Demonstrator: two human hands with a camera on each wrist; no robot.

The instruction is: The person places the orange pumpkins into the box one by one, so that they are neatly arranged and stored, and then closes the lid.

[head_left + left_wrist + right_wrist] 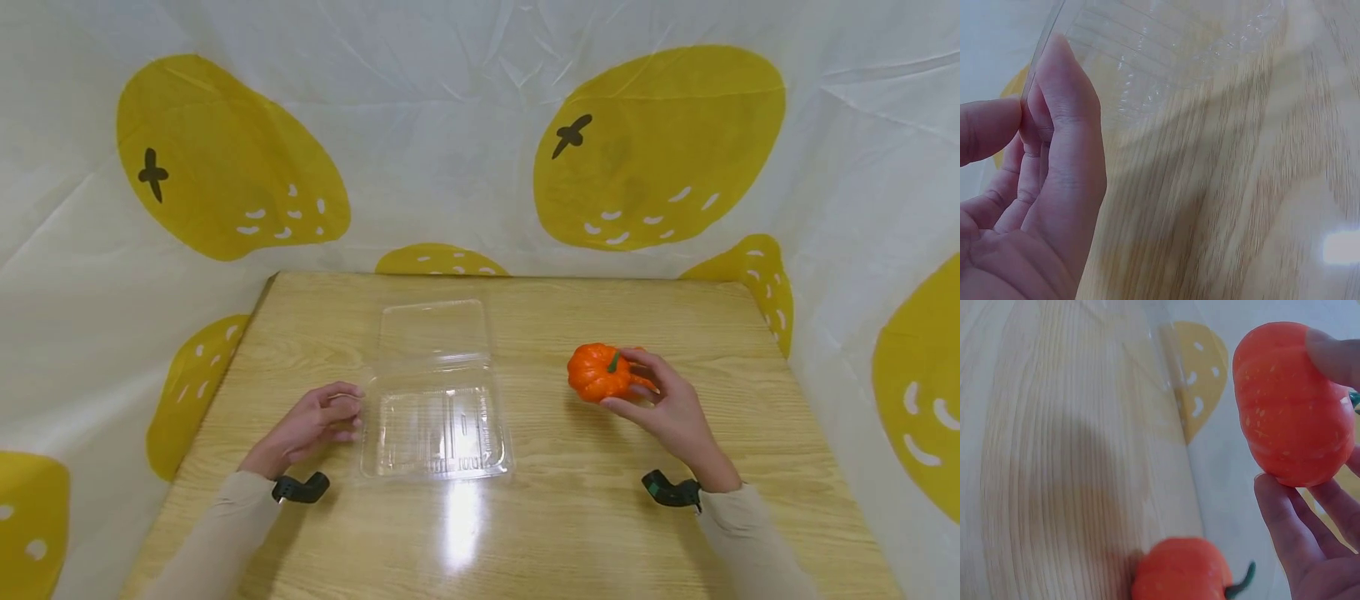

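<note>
My left hand (318, 421) pinches the left edge of a clear plastic clamshell box (431, 425) between thumb and index finger, as the left wrist view shows. The box is unfolded on the table, its lid (432, 329) laid back towards the far edge. To the right, my right hand (667, 408) holds a small orange pumpkin (596, 375) with a green stem, thumb on one side and fingertips on the other. A second orange pumpkin (1179, 575), with a curved green stem, is on the table to the right of the held one, mostly covered by the hand in the head view.
The wood-grain table (570, 517) is bounded at the back and sides by a white cloth (442, 167) printed with yellow fruit. A bright light reflection falls on the box and the tabletop in front of it. Each wrist wears a dark strapped device.
</note>
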